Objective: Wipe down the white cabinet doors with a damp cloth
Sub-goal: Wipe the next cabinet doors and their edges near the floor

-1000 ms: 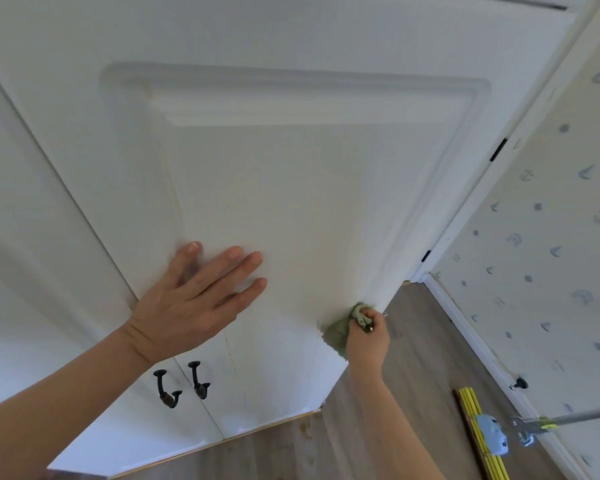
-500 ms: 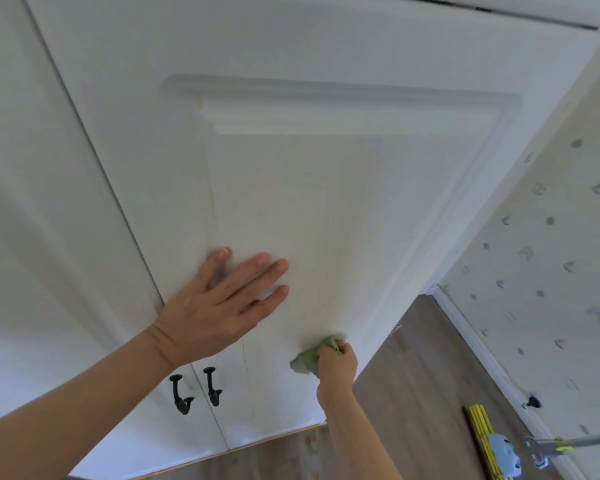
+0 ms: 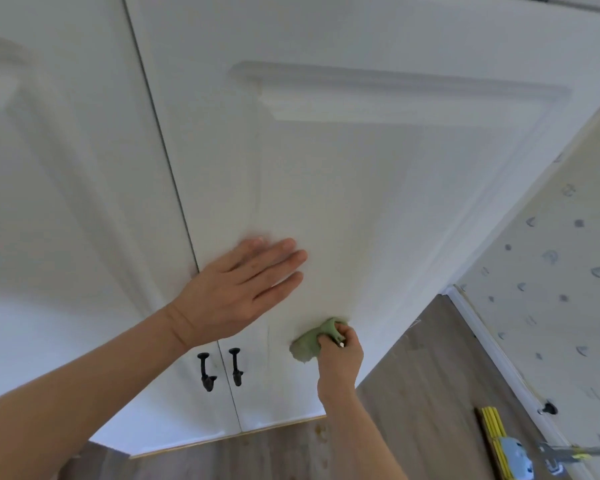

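Two tall white cabinet doors fill the view, the right door with a raised panel and the left door beside it. My left hand lies flat, fingers straight, against the right door near its inner edge. Lower down, my right hand grips a bunched green cloth and presses it against the lower part of the right door's panel. Two black handles sit on either side of the gap between the doors.
Grey wood-look floor runs below and right of the cabinet. A patterned wall with a white baseboard stands at the right. A mop head with yellow and blue parts lies on the floor at bottom right.
My right hand has carried the cloth leftward along the lower panel, away from the door's right edge. The view has shifted so the doors sit further right. My left hand stays flat on the door.
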`<state>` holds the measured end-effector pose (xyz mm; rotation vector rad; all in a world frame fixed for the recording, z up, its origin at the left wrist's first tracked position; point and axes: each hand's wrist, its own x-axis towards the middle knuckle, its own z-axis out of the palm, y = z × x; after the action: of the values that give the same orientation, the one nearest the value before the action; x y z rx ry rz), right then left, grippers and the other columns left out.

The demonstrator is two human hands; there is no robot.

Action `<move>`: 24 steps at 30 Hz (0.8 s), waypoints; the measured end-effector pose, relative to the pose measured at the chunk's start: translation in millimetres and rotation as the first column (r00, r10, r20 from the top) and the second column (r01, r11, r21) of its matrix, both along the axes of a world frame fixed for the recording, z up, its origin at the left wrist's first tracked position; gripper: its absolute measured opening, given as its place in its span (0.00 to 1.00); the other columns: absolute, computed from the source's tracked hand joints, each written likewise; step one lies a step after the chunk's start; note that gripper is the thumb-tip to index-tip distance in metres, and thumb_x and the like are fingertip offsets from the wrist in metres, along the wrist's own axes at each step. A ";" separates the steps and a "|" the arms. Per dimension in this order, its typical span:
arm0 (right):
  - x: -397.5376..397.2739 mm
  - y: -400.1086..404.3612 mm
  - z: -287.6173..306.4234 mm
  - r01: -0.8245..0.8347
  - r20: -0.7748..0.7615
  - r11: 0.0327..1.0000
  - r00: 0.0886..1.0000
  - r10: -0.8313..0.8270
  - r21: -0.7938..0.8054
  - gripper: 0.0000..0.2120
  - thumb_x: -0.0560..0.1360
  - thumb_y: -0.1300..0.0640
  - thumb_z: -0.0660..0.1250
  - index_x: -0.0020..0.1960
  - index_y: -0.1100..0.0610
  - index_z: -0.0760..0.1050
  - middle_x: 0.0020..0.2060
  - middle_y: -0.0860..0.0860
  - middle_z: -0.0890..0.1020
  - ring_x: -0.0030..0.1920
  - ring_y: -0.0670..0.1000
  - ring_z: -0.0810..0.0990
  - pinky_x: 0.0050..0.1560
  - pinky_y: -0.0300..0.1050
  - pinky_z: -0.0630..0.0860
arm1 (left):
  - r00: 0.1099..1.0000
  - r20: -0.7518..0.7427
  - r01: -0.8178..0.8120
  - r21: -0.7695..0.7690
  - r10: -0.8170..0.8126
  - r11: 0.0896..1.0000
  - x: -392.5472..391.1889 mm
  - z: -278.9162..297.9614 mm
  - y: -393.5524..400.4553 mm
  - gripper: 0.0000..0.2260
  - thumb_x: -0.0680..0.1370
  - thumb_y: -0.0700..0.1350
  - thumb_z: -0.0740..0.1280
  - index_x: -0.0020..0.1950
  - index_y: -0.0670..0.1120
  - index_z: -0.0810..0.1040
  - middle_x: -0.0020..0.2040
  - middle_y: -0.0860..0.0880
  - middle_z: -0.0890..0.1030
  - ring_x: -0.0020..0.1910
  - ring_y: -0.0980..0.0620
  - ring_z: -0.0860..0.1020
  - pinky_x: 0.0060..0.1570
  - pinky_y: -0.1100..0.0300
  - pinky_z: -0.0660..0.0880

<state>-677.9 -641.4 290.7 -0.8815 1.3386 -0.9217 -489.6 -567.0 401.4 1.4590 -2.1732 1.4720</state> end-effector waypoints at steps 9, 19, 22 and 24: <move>28.3 38.7 6.5 -0.120 0.031 0.987 0.992 0.124 -0.105 0.09 0.74 0.65 0.70 0.43 0.51 0.77 0.40 0.47 0.81 0.43 0.50 0.77 0.47 0.50 0.79 | 0.988 -0.049 -0.154 -0.260 0.146 0.953 28.1 6.0 26.9 0.31 0.77 0.52 0.73 0.77 0.44 0.69 0.78 0.42 0.67 0.79 0.42 0.61 0.80 0.46 0.55; 46.5 33.1 61.8 -0.288 -0.276 0.432 0.957 0.093 -0.854 0.11 0.66 0.63 0.69 0.48 0.56 0.81 0.49 0.46 0.74 0.44 0.41 0.75 0.43 0.30 0.72 | 0.986 -0.060 -0.169 -0.273 0.158 0.947 28.6 4.3 25.4 0.32 0.75 0.49 0.73 0.77 0.40 0.69 0.77 0.42 0.69 0.78 0.42 0.65 0.79 0.47 0.58; 32.8 35.7 -8.8 -0.591 -0.555 0.561 0.790 0.260 -0.580 0.14 0.66 0.67 0.66 0.45 0.52 0.81 0.47 0.35 0.71 0.41 0.44 0.77 0.40 0.37 0.78 | 0.985 -0.045 -0.175 -0.287 0.169 0.942 29.5 4.6 24.7 0.32 0.75 0.49 0.72 0.76 0.41 0.70 0.77 0.42 0.68 0.78 0.43 0.64 0.79 0.47 0.57; 22.5 36.2 -37.1 -0.625 -0.612 0.681 0.723 0.321 -0.382 0.16 0.66 0.71 0.64 0.45 0.54 0.82 0.46 0.38 0.74 0.41 0.49 0.78 0.41 0.37 0.77 | 0.986 -0.042 -0.168 -0.284 0.163 0.944 29.1 3.8 24.0 0.31 0.75 0.49 0.72 0.76 0.41 0.70 0.77 0.42 0.69 0.77 0.43 0.65 0.79 0.47 0.56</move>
<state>-655.4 -605.2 253.6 -1.9723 1.1350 -0.6687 -460.5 -543.0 405.2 1.5715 -1.7687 1.7348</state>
